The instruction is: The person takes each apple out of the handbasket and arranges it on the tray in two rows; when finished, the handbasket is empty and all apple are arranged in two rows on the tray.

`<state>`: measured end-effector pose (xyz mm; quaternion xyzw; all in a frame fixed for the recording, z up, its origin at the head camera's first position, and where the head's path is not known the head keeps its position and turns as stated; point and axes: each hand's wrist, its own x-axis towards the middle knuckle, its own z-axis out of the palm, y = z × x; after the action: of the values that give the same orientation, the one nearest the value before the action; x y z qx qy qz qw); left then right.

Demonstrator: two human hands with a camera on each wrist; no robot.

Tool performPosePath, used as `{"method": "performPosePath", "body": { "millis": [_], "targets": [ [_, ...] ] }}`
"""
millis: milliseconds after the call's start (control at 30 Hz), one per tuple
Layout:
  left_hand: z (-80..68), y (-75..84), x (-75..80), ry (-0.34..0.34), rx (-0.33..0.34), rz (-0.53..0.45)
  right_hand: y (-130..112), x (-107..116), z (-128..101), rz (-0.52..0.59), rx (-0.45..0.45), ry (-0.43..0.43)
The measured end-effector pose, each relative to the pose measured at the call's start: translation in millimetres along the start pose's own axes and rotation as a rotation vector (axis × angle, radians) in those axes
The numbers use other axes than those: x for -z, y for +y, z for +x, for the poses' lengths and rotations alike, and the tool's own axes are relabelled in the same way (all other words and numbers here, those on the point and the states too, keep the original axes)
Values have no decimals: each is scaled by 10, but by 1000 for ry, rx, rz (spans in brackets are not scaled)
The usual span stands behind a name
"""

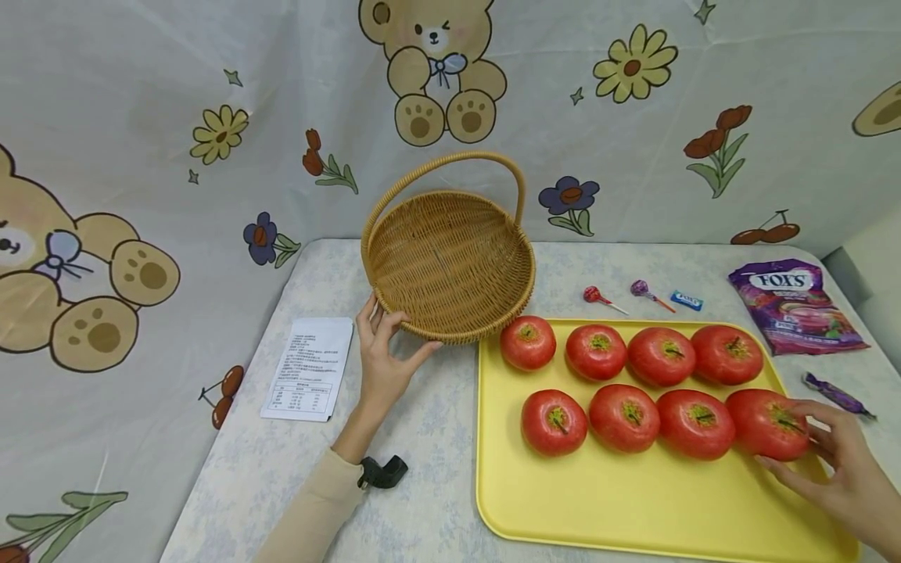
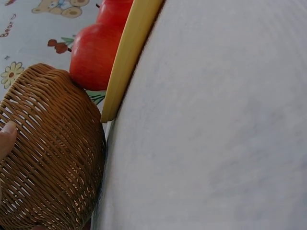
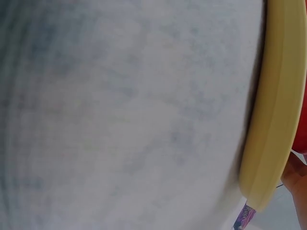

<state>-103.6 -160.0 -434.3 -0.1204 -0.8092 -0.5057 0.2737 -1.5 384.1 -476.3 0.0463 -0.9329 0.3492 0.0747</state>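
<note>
A round wicker basket (image 1: 450, 258) with a hoop handle stands tilted on the table, its inside facing me. My left hand (image 1: 401, 324) grips its near rim, thumb along the edge; in the left wrist view a fingertip (image 2: 5, 139) touches the basket's weave (image 2: 48, 153). Beside the basket, a yellow tray (image 1: 633, 500) holds several red fruits in two rows. My right hand (image 1: 777, 434) curls round the rightmost fruit (image 1: 760, 418) of the near row, which still rests on the tray. The right wrist view shows only the tray's rim (image 3: 276, 96) and tablecloth.
A printed paper sheet (image 1: 308, 367) lies left of the basket. Behind the tray lie two lollipops (image 1: 598, 295), a small blue sweet (image 1: 686, 300) and a purple candy bag (image 1: 795, 305). A purple wrapped sweet (image 1: 838, 393) lies right of the tray. A bear-print cloth hangs behind.
</note>
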Motion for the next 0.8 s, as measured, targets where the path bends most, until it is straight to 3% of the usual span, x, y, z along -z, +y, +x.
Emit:
{"method": "performPosePath", "body": {
  "millis": [233,467,800],
  "targets": [
    [7,-23,-8,3,-1,-20,-42,2,-20,-19,-63,-7],
    [14,-17,-2,-4,3,-2,-154,77,9,21,52,69],
    [-14,-329,-30,-14,51,38,-539,113,81,-157,102,-35]
  ]
}}
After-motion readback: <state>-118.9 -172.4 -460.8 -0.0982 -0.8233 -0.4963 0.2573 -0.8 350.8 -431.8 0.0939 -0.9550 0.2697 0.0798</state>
